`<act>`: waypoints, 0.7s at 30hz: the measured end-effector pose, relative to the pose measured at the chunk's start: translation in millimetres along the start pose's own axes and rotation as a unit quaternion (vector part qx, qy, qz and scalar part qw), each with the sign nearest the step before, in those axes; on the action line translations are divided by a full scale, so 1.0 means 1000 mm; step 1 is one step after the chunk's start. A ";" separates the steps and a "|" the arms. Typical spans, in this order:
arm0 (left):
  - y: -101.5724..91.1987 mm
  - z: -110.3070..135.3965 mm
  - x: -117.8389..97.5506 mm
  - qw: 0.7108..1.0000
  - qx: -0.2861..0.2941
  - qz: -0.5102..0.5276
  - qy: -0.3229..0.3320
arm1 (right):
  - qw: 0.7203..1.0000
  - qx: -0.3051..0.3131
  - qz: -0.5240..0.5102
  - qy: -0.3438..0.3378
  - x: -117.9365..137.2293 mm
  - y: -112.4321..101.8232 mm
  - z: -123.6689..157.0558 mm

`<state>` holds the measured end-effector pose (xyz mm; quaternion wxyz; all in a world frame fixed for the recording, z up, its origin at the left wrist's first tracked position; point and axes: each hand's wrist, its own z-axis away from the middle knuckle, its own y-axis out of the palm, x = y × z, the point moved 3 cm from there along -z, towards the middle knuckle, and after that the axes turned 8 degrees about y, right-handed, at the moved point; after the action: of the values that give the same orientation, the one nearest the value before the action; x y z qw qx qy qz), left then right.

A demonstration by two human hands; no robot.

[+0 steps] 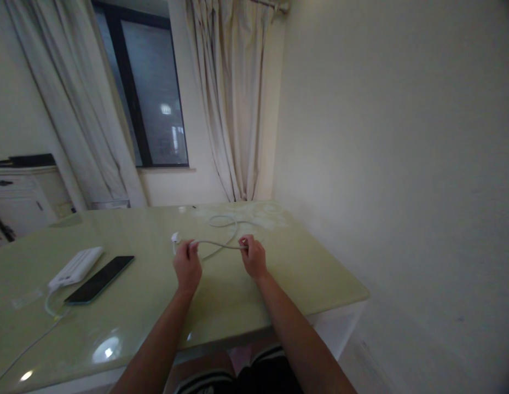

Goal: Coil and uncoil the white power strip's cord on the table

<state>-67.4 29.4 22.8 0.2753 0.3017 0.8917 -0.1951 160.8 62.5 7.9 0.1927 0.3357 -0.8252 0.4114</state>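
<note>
A white cable (219,244) is held stretched between 2 hands just above the surface (156,312). The left hand (188,266) is pinched on it near its plug end, the right hand (253,257) further along. The rest is looped on the surface behind. A power bank (76,266) and phone (99,279) are laid well left.

Tabletop room being left around the hands

Bare table (156,312) is being left open near the left hand (188,268) and right hand (253,258) and out to the right edge. The leftward way is being blocked by a black phone (99,279) and a white power bank (76,266) lying side by side. The far side is being crossed by the looped white cable (221,244), and the right is being closed off by the wall (402,164).
</note>
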 end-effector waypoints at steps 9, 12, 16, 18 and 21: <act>-0.005 -0.012 0.027 0.943 -0.091 0.218 -0.235 | 0.984 0.044 0.129 0.117 -0.017 -0.005 -0.007; 0.017 0.002 0.009 0.912 0.097 0.287 -0.276 | 0.974 0.069 0.188 0.107 -0.001 0.008 0.001; 0.034 0.019 -0.014 0.844 0.242 0.365 -0.309 | 0.970 0.116 0.207 0.045 0.016 0.019 0.011; 0.038 0.027 -0.019 0.811 0.278 0.395 -0.330 | 0.966 0.140 0.215 0.024 0.020 0.022 0.014; 0.040 0.034 -0.017 0.797 0.272 0.402 -0.360 | 0.965 0.146 0.217 0.033 0.021 0.022 0.016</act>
<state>-17.8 34.0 0.1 0.5367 0.6038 0.4368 -0.3958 129.8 51.4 -1.5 0.0747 0.1592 -0.8027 0.5698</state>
